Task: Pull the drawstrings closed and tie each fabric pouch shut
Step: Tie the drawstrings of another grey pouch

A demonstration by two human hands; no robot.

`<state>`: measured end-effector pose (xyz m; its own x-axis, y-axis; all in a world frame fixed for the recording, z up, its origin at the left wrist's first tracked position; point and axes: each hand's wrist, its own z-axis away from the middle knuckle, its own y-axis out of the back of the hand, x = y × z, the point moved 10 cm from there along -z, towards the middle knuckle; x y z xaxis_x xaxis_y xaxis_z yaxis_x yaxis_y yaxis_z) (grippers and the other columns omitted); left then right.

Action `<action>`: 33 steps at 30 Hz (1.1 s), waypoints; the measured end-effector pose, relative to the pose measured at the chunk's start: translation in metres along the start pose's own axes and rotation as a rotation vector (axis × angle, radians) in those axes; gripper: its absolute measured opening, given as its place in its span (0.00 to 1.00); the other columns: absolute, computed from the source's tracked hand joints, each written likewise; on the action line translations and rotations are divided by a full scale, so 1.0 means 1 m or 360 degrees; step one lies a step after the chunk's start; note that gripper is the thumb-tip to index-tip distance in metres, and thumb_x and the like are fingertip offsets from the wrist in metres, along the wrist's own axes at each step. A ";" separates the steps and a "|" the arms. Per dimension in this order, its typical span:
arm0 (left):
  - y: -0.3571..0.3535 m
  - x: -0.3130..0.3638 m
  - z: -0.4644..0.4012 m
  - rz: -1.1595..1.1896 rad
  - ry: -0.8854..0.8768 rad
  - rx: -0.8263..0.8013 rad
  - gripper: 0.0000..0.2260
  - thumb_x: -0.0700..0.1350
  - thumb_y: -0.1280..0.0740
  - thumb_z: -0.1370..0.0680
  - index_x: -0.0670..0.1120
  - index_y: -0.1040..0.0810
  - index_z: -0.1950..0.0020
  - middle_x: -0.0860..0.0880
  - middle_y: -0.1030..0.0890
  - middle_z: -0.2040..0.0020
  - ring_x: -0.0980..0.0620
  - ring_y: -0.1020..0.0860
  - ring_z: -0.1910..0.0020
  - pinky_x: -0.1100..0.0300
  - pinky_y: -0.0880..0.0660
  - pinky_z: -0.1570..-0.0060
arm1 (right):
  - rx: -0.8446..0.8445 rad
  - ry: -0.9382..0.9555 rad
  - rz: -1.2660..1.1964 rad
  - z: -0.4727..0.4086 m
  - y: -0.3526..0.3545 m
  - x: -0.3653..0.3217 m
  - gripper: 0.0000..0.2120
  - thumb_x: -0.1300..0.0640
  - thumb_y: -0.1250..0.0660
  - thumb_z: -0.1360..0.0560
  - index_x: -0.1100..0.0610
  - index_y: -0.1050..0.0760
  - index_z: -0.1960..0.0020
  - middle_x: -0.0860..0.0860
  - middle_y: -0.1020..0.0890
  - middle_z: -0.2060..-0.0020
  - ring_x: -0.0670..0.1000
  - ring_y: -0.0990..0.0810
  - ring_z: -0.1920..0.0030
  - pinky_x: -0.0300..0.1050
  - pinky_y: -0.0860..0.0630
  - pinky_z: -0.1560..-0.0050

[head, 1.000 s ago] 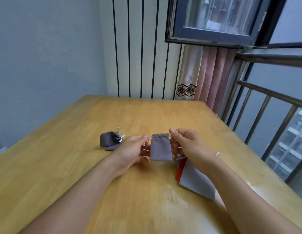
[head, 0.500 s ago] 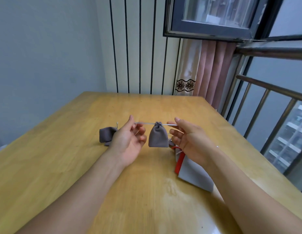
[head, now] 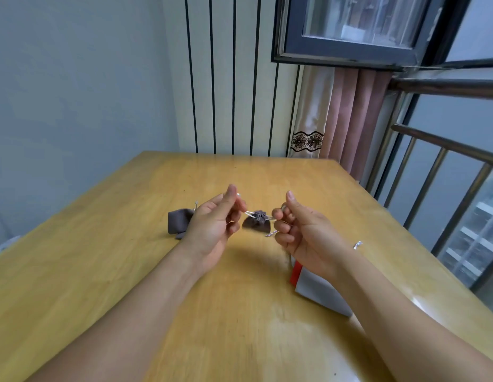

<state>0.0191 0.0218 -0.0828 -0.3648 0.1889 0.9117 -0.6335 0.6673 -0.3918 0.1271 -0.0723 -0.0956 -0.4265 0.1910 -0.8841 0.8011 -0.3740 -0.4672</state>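
Head view: grey pouch [head: 256, 223] being held above table [head: 129, 271], mouth already gathered; cords being pinched by left hand [head: 212, 224] and right hand [head: 300, 232]. Knot not yet tied. Second pouch [head: 180, 222] lying left, seemingly finished.

The small grey fabric pouch [head: 256, 224], open-mouthed and hanging flat a second ago, is now cinched into a puckered rosette. The left hand [head: 212, 227] and right hand [head: 300, 230] have pulled its silver drawstrings [head: 249, 213] outward and now hold it tipped towards the camera.
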 end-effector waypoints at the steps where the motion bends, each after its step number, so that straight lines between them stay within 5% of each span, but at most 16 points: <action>1: -0.002 0.003 0.002 -0.0104 -0.0052 -0.0055 0.08 0.51 0.32 0.26 0.47 0.20 0.56 0.53 0.20 0.63 0.58 0.28 0.64 0.63 0.36 0.64 | -0.0029 -0.0007 0.0014 0.001 -0.002 0.001 0.15 0.49 0.36 0.20 0.57 0.29 0.61 0.51 0.25 0.66 0.46 0.33 0.70 0.35 0.36 0.72; 6: -0.011 0.011 0.006 -0.0386 -0.0246 -0.0181 0.13 0.40 0.30 0.25 0.47 0.20 0.41 0.48 0.14 0.50 0.56 0.18 0.46 0.65 0.26 0.45 | -0.0177 0.0019 0.0137 0.006 -0.012 -0.002 0.07 0.59 0.31 0.26 0.60 0.19 0.50 0.53 0.17 0.58 0.45 0.26 0.66 0.34 0.29 0.69; 9: -0.011 0.006 0.008 -0.0218 -0.0167 -0.0107 0.16 0.38 0.33 0.22 0.48 0.26 0.35 0.45 0.14 0.52 0.52 0.17 0.51 0.63 0.22 0.48 | -0.0143 0.0051 0.0228 0.005 -0.009 -0.001 0.17 0.63 0.29 0.29 0.61 0.22 0.41 0.57 0.15 0.53 0.46 0.26 0.66 0.36 0.29 0.68; 12: -0.013 -0.009 0.008 0.0088 0.0017 -0.0069 0.08 0.37 0.35 0.21 0.42 0.22 0.43 0.46 0.14 0.55 0.53 0.17 0.58 0.62 0.21 0.54 | -0.0093 0.0087 0.0265 0.004 -0.009 0.001 0.21 0.63 0.29 0.28 0.60 0.24 0.36 0.56 0.14 0.54 0.46 0.26 0.67 0.36 0.28 0.66; 18: -0.004 -0.018 0.006 0.0058 0.0101 0.0093 0.04 0.42 0.32 0.22 0.43 0.19 0.52 0.49 0.19 0.63 0.55 0.22 0.66 0.65 0.25 0.65 | -0.0017 0.0185 0.0222 0.005 -0.013 0.004 0.03 0.55 0.27 0.32 0.53 0.15 0.59 0.52 0.15 0.56 0.45 0.24 0.63 0.38 0.29 0.60; 21: -0.004 -0.021 0.006 -0.0059 0.0128 0.0065 0.04 0.43 0.31 0.23 0.45 0.18 0.56 0.51 0.23 0.66 0.56 0.26 0.68 0.65 0.29 0.65 | 0.0051 0.0461 0.0460 0.009 -0.011 -0.014 0.03 0.54 0.25 0.33 0.51 0.14 0.60 0.46 0.15 0.51 0.45 0.20 0.52 0.43 0.27 0.56; 26: -0.019 -0.021 0.010 -0.0433 0.0093 -0.0217 0.06 0.42 0.32 0.22 0.45 0.17 0.57 0.52 0.21 0.67 0.57 0.25 0.65 0.62 0.31 0.58 | -0.0019 0.0769 0.1039 0.017 -0.018 -0.041 0.01 0.62 0.25 0.28 0.58 0.15 0.57 0.51 0.17 0.40 0.45 0.20 0.38 0.52 0.21 0.44; 28: -0.022 -0.018 0.011 -0.0559 0.0052 -0.0270 0.07 0.40 0.33 0.21 0.42 0.17 0.55 0.51 0.21 0.65 0.56 0.26 0.64 0.63 0.31 0.59 | -0.0028 0.0697 0.1007 0.015 -0.018 -0.038 0.01 0.64 0.26 0.28 0.60 0.16 0.57 0.51 0.15 0.45 0.45 0.18 0.41 0.49 0.22 0.47; 31: -0.021 -0.019 0.011 -0.0675 0.0032 -0.0283 0.08 0.41 0.35 0.20 0.40 0.16 0.50 0.48 0.22 0.62 0.52 0.28 0.60 0.64 0.32 0.61 | 0.0012 0.0568 0.0831 0.012 -0.013 -0.030 0.02 0.68 0.28 0.27 0.64 0.17 0.56 0.51 0.15 0.64 0.43 0.19 0.65 0.37 0.25 0.64; 33: -0.022 -0.023 0.011 -0.0672 0.0080 -0.0308 0.10 0.44 0.36 0.19 0.41 0.17 0.46 0.48 0.22 0.59 0.53 0.28 0.59 0.64 0.31 0.59 | 0.0084 0.0528 0.0782 0.012 -0.008 -0.029 0.02 0.68 0.28 0.27 0.64 0.16 0.56 0.50 0.16 0.68 0.43 0.22 0.70 0.35 0.26 0.66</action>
<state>0.0340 -0.0056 -0.0968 -0.0660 -0.0966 0.9931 -0.5789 0.8144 0.0407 0.1285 -0.0855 -0.0663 0.1501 0.2545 -0.9554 0.8459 -0.5333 -0.0091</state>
